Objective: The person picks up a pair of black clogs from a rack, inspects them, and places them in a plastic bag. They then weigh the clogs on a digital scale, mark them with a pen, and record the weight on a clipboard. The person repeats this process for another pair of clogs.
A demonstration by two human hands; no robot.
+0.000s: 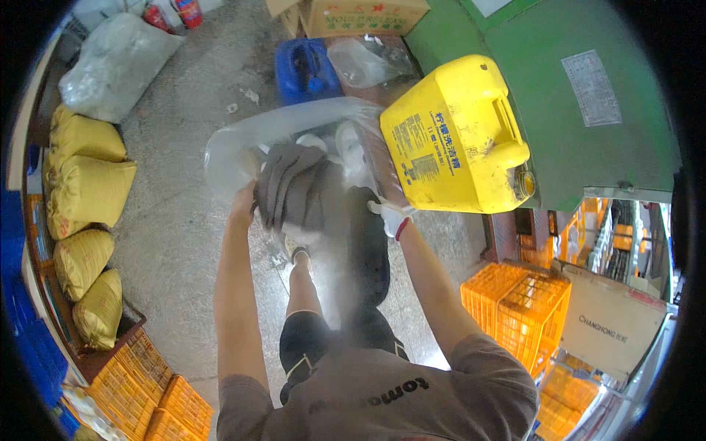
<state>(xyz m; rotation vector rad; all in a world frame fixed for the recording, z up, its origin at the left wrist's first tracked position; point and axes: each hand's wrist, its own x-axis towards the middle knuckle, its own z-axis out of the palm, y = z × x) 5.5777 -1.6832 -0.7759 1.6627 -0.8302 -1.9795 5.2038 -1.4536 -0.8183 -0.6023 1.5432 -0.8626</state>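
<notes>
A dark grey, ridged bundle of cloth (290,187) hangs in front of me, its right part blurred. My left hand (245,202), bare, grips its left edge; the fingertips are hidden behind it. My right hand (391,217) wears a white glove with a red cuff and closes on the edge of a long black piece (370,257), which looks like fabric. Just beyond my hands lies a large clear plastic bag (283,117) with whitish items (351,151) inside. To the right of my right hand is a yellow jug (434,140) with an open-looking neck.
A blue jug (305,70) and a cardboard box (364,16) are at the back, beside a green cabinet (559,147). Yellow sacks (92,191) line the left side. Orange crates (515,312) stand at the right, more crates (147,375) at the lower left.
</notes>
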